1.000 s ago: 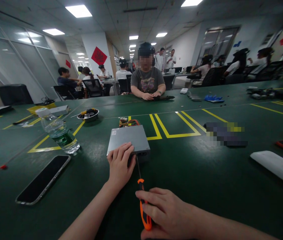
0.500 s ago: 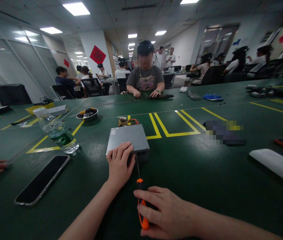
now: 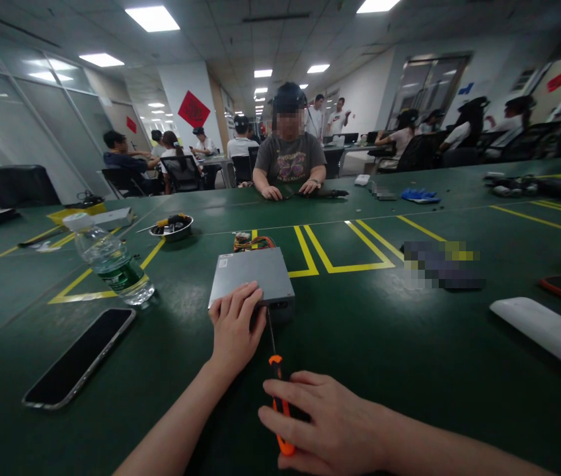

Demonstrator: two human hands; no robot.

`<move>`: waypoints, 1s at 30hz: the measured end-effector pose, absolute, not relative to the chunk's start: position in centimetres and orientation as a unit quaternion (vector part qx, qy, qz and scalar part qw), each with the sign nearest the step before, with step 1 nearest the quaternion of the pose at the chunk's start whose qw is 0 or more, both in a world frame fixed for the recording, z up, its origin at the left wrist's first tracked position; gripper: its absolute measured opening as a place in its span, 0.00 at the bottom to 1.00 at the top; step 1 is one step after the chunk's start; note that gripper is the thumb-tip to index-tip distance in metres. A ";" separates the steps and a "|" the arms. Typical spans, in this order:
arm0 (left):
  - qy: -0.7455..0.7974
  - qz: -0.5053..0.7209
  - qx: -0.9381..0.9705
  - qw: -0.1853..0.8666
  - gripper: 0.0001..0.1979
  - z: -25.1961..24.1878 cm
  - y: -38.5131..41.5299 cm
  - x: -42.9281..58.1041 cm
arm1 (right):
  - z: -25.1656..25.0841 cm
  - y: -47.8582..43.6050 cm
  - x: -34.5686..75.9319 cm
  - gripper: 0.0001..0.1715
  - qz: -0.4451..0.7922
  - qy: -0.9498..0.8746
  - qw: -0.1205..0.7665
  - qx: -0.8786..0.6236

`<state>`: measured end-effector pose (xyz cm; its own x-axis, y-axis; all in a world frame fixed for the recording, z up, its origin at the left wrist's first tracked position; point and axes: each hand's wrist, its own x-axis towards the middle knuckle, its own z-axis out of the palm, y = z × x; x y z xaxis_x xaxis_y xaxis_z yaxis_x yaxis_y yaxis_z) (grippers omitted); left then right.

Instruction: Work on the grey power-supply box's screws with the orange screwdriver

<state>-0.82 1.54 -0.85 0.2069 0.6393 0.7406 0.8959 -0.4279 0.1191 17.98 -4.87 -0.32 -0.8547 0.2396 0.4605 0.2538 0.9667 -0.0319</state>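
A grey metal computer power supply (image 3: 255, 271) lies flat on the green table, its bundle of coloured cables (image 3: 253, 242) at the far side. My left hand (image 3: 234, 324) grips its near left corner, fingers over the top and thumb at the front face. An orange and black screwdriver (image 3: 286, 444) points away from me, its thin shaft reaching the near face of the power supply. Around its handle are the fingers of my right hand (image 3: 320, 420). Where the tip meets the casing is too small to make out.
Left of my hands are a phone (image 3: 79, 357) and a water bottle (image 3: 116, 264). Beyond them stands a metal bowl (image 3: 181, 231) holding a yellow-handled tool. A white elongated object (image 3: 542, 327) lies on the right. Across the table sits a person (image 3: 290, 158).
My right fingers have shifted slightly around the screwdriver handle. The power supply and my left hand stay together. Another hand at the left edge has gone out of view.
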 end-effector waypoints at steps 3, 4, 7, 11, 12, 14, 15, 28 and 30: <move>-0.509 -0.373 -0.757 0.172 0.13 -1.0 1.6 -0.8 | -0.1 -4.9 18.1 0.23 -0.042 -0.954 0.271 -0.122; -0.509 -0.373 -0.756 0.174 0.13 -1.0 1.6 -0.8 | -0.1 -4.9 18.2 0.23 -0.046 -0.948 0.292 -0.123; -0.506 -0.375 -0.756 0.178 0.14 -1.1 1.7 -0.8 | -0.4 -4.8 18.4 0.23 -0.042 -0.934 0.329 -0.130; -0.507 -0.377 -0.755 0.177 0.14 -1.1 1.7 -0.8 | -0.2 -4.8 18.6 0.24 -0.011 -0.941 0.313 -0.132; -0.508 -0.376 -0.755 0.176 0.14 -1.1 1.7 -0.8 | 0.1 -4.9 18.6 0.25 -0.005 -0.945 0.298 -0.133; -0.508 -0.373 -0.757 0.174 0.14 -1.0 1.7 -0.8 | 0.4 -5.0 18.5 0.25 -0.005 -0.956 0.258 -0.137; -0.508 -0.372 -0.757 0.173 0.14 -1.0 1.7 -0.8 | 0.5 -5.1 18.4 0.24 -0.013 -0.960 0.245 -0.138; -0.510 -0.382 -0.751 0.170 0.13 -0.9 1.6 -0.6 | -0.3 -4.6 18.3 0.21 -0.056 -0.952 0.272 -0.126; -0.509 -0.379 -0.753 0.170 0.13 -0.9 1.6 -0.6 | 0.3 -4.7 18.6 0.20 -0.077 -0.948 0.294 -0.098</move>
<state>-0.65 1.61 -0.89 0.1936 0.6378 0.7455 0.8966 -0.4235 0.1295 18.64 -4.71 0.27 -0.8081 0.1411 0.5719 0.2314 0.9689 0.0879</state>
